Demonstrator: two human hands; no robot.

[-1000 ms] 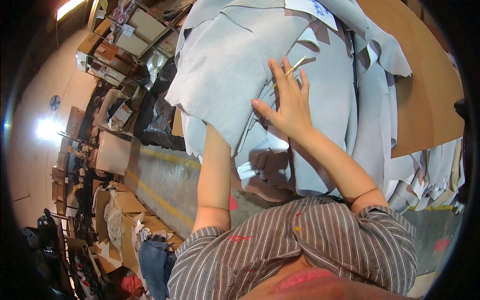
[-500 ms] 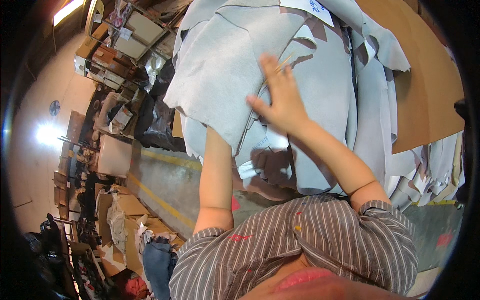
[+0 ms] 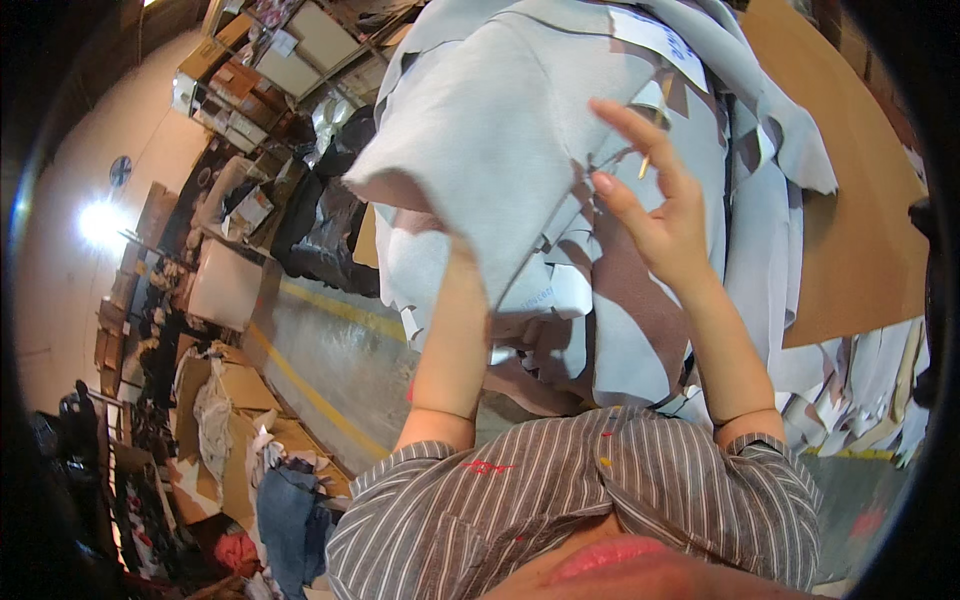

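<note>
A pale grey leather hide [image 3: 470, 130] lies folded over a tall pile of similar hides [image 3: 640, 350]. My left forearm [image 3: 450, 340] reaches in under its lifted near-left edge, and the hide covers that hand. Above the hide's right-hand edge is my right hand [image 3: 665, 215], index finger and thumb spread apart. A thin gold-coloured stick, perhaps a pen [image 3: 644, 167], passes behind the index finger and seems held among the fingers. At the far end of the pile rests a white paper [image 3: 660, 45] with blue handwriting.
Right of the pile stands a large brown board [image 3: 860, 220], with more hanging hides [image 3: 850, 390] below it. Shelves with boxes [image 3: 240, 90] and black plastic [image 3: 335, 235] are at the far left. Opened cardboard boxes [image 3: 245, 390] and dark blue cloth [image 3: 290, 515] lie nearer.
The hide's near-left edge has risen and curled over my left forearm. My right hand has moved right, off the hide's edge, with the gold-coloured stick moving along.
</note>
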